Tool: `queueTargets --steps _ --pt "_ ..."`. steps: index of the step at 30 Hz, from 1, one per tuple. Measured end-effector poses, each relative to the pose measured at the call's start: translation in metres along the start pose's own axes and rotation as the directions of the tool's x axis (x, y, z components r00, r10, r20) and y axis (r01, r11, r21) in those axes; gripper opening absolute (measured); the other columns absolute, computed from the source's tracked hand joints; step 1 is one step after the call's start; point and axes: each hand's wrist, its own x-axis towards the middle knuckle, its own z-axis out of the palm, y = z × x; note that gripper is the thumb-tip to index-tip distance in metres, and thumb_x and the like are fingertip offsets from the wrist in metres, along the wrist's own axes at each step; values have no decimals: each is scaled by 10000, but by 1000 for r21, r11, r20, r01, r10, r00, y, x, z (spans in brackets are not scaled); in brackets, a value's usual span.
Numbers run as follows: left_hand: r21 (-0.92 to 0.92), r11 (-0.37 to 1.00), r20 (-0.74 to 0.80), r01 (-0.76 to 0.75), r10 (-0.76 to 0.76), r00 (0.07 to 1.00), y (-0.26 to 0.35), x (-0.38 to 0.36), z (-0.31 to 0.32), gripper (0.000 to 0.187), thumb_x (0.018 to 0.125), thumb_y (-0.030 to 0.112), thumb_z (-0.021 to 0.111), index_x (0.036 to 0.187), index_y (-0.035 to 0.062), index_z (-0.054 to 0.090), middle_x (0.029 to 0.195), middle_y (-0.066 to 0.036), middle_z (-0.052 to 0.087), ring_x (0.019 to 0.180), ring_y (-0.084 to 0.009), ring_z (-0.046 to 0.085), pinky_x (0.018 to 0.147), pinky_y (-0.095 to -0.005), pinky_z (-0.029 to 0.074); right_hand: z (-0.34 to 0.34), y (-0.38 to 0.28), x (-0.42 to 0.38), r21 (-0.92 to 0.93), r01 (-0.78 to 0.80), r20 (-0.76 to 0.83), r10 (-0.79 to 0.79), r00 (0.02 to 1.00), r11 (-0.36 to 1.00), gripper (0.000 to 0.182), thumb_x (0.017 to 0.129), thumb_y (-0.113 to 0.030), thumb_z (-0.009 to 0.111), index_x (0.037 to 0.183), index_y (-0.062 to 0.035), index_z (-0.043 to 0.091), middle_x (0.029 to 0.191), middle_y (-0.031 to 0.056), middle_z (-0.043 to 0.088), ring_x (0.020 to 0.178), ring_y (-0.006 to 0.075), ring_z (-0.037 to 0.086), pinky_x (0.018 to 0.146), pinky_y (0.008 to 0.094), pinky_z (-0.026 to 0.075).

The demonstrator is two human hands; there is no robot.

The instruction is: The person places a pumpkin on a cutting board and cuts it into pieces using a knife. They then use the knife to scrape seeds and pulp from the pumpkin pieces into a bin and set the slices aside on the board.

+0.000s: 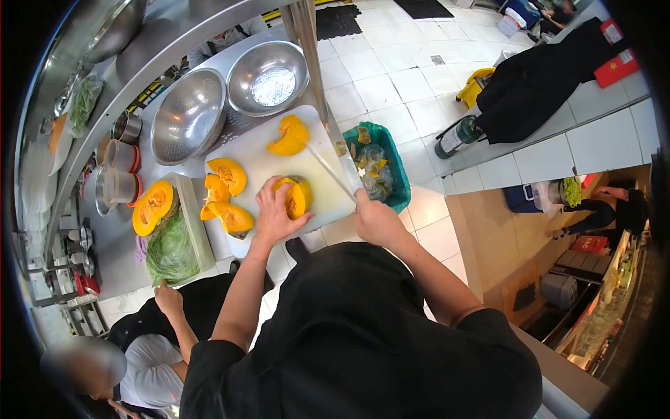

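Observation:
My left hand (274,211) grips a chunk of orange pumpkin (299,197) with rind on it, its fingers over the top and the thumb along the near side. My right hand (377,222) is closed round the handle of a knife (328,167). The blade slants across the white cutting board (328,216), its tip by a peeled-looking pumpkin piece (288,136) at the far side. Several cut pumpkin wedges (229,174) with seeds lie at the board's left. A larger pumpkin half (153,208) sits beyond them, cut face up.
Two steel colanders (188,119) stand behind the board. A green-lined bin (398,171) with scraps is at the right. Leafy greens in plastic (171,248) fill a pale container at the left. A co-worker's hand (169,299) is close by, and a steel shelf (174,56) overhangs the counter.

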Motion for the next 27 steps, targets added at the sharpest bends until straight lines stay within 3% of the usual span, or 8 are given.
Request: queueTargets --steps 5,11,13,16,23,27 --pt "8 994 -96 108 -107 990 9 -6 18 862 722 414 876 1401 64 476 1483 -264 402 1387 -464 378 1148 -579 300 16 -11 -12 -36 55 114 -50 992 998 284 962 -82 505 1219 33 465 920 320 697 857 521 698 773 620 534" --pt "17 988 -153 155 -151 977 14 -8 27 813 730 390 841 1388 56 499 1473 -313 380 1344 -491 388 1124 -591 310 18 -49 -27 -271 131 60 -119 991 954 324 959 -69 534 1264 36 503 959 302 675 891 443 735 707 533 581" --pt "0 983 -132 181 -180 975 16 -7 27 836 736 408 833 1400 36 487 1479 -333 363 1355 -500 366 1110 -600 306 19 -58 -34 -431 235 35 -244 969 871 386 979 -116 511 1321 57 461 937 283 698 729 421 733 637 527 584" --pt "8 984 -126 180 -178 976 14 -9 31 860 752 437 824 1415 18 472 1485 -342 354 1367 -499 350 1098 -609 296 8 -74 -36 -411 189 160 -134 978 892 391 974 -110 518 1316 73 472 910 275 694 702 408 738 603 509 590" --pt "29 991 -158 129 -123 980 10 -11 36 859 784 466 811 1417 2 461 1496 -344 340 1364 -514 348 1089 -620 282 4 -83 -32 -406 166 159 -109 981 899 369 965 -102 516 1292 58 455 859 267 693 726 418 741 614 518 588" --pt "17 989 -145 148 -144 979 10 -12 38 848 783 472 814 1397 -2 468 1479 -350 344 1336 -521 363 1085 -617 284 23 -76 3 -341 182 143 -140 980 922 241 962 -73 507 1177 21 455 871 256 696 745 443 725 637 539 574"
